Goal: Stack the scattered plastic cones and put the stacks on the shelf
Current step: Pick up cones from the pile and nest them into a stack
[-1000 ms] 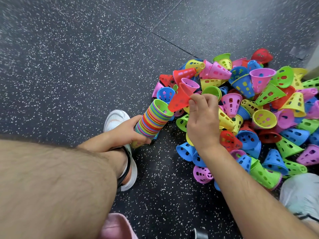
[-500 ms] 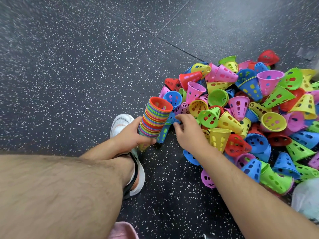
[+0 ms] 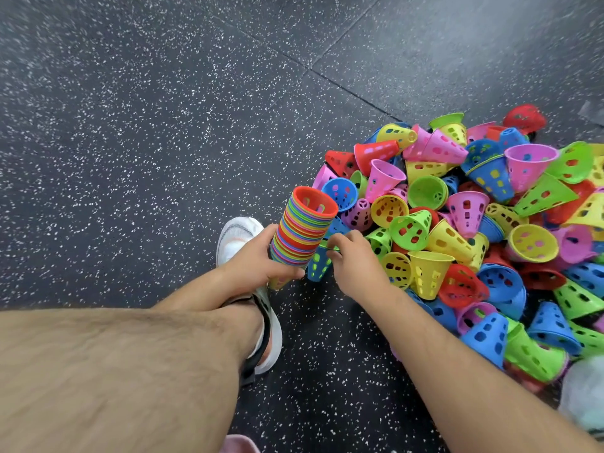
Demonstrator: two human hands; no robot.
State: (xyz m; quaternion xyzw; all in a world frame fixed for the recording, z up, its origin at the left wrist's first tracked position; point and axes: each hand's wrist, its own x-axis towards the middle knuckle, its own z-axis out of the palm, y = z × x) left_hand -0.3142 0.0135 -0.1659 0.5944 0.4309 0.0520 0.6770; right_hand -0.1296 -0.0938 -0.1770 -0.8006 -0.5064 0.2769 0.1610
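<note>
**A:** Dozens of loose cones (image 3: 490,223) lie heaped to the right of the stack (image 3: 304,230), which the left hand (image 3: 258,263) grips low down.

**B:** And the right hand (image 3: 356,266) pinches the rim of a blue cone (image 3: 316,268) beside it. That stack is tilted and tall, so I'd judge a knock could spill it.

**A:** Speckled black rubber floor (image 3: 163,125); no shelf visible.

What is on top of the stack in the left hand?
A red cone tops the stack, its open mouth up. The left hand covers the stack's lower part; only a yellowish tip shows below it. The right hand pinches a blue cone beside it.
</note>
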